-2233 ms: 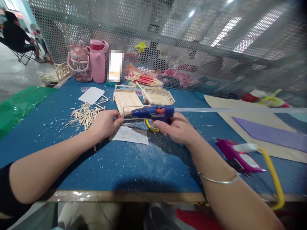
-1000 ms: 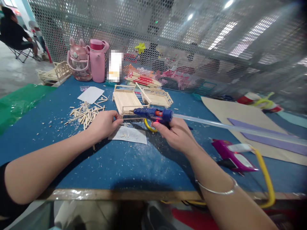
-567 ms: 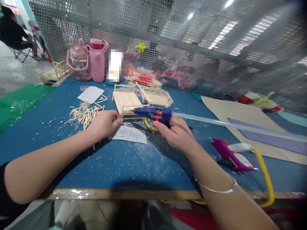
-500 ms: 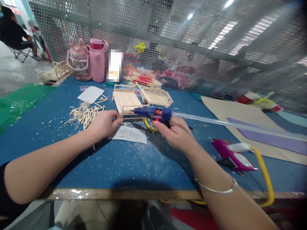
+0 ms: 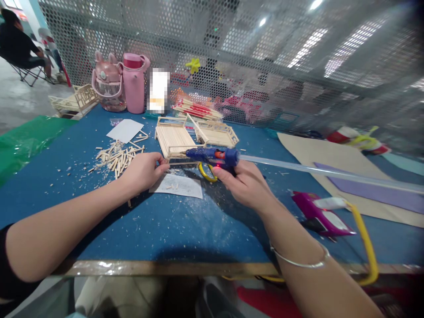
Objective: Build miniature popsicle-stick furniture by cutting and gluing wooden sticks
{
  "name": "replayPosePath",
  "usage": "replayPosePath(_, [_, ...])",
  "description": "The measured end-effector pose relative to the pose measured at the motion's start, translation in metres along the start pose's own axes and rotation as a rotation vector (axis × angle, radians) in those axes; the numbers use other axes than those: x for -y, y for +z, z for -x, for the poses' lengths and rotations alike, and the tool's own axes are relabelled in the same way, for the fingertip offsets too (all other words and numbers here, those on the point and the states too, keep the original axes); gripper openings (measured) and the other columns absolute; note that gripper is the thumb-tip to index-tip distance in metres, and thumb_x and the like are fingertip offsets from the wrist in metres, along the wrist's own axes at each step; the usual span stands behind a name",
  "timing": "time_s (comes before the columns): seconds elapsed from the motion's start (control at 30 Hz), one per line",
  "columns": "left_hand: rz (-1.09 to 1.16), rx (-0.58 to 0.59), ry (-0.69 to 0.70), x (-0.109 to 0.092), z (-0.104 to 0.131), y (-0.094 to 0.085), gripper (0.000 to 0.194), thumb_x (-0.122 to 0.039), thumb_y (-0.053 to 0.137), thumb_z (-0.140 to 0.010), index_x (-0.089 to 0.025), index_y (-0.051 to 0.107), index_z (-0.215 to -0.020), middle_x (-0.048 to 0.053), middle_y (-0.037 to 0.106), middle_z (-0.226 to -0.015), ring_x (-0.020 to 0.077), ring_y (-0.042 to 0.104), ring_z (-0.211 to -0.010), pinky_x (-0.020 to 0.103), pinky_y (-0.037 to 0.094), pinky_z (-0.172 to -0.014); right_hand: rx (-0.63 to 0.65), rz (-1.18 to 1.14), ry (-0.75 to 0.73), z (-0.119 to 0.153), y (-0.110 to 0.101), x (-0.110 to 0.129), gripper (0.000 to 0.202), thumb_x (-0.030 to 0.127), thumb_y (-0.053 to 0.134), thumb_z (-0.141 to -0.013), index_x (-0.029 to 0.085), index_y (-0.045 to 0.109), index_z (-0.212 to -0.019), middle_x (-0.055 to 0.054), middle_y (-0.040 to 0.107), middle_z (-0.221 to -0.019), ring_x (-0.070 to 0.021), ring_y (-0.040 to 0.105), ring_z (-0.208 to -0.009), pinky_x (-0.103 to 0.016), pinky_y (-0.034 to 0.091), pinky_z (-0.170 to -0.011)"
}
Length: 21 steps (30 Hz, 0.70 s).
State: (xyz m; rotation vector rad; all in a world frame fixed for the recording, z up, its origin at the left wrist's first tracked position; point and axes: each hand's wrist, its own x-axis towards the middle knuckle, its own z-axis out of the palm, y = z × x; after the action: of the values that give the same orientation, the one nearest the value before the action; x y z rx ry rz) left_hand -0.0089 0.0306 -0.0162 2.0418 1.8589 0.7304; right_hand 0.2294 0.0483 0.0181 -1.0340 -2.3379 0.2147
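My right hand (image 5: 243, 183) is closed round a blue hot glue gun (image 5: 212, 155), its small red light lit. A long clear glue stick (image 5: 298, 168) sticks out of the gun's back end. The nozzle points left at the near rail of a small wooden stick bed frame (image 5: 175, 139). My left hand (image 5: 149, 170) pinches the near left corner of that frame. Behind it stands a second stick piece (image 5: 215, 134) with a railing. Just below the frame lies a white paper (image 5: 179, 186) with a few short stick bits, beside yellow-handled scissors (image 5: 208, 173).
A heap of cut sticks (image 5: 121, 159) lies left of my left hand. Pink bottles (image 5: 134, 86) stand at the back by a perforated metal screen (image 5: 248, 57). To the right are a purple device (image 5: 323, 214) with a yellow cable and a beige sheet (image 5: 298, 152). A person (image 5: 20, 42) sits far left.
The glue gun's nozzle has shifted very slightly to the right along the near rail. My left hand stays at the frame's corner.
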Motion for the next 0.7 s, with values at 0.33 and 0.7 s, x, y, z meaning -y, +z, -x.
replayPosePath(0.33, [0.786,-0.077,-0.306,-0.007,0.001,-0.021,0.008,-0.020,0.047,-0.071,-0.020,0.053,-0.067,-0.004,0.038,-0.047,0.0102,0.030,-0.042,0.027,0.021,-0.046,-0.351,0.294,0.056,-0.010,-0.046,-0.034,0.033,0.050,0.056,-0.078,0.019,0.064,-0.083,-0.009,0.066,-0.073,-0.0166,0.056,-0.061,-0.028,0.038,-0.055])
replayPosePath(0.7, [1.670,-0.168,-0.575,-0.043,0.021,-0.018,0.016,-0.001,0.042,-0.076,-0.017,0.045,-0.074,-0.006,0.039,-0.052,0.0030,0.028,-0.038,0.014,0.017,-0.034,0.027,0.755,0.357,-0.098,-0.015,-0.129,0.044,0.029,0.047,-0.079,0.008,0.047,-0.117,-0.020,0.066,-0.101,-0.0314,0.061,-0.087,-0.037,0.037,-0.072])
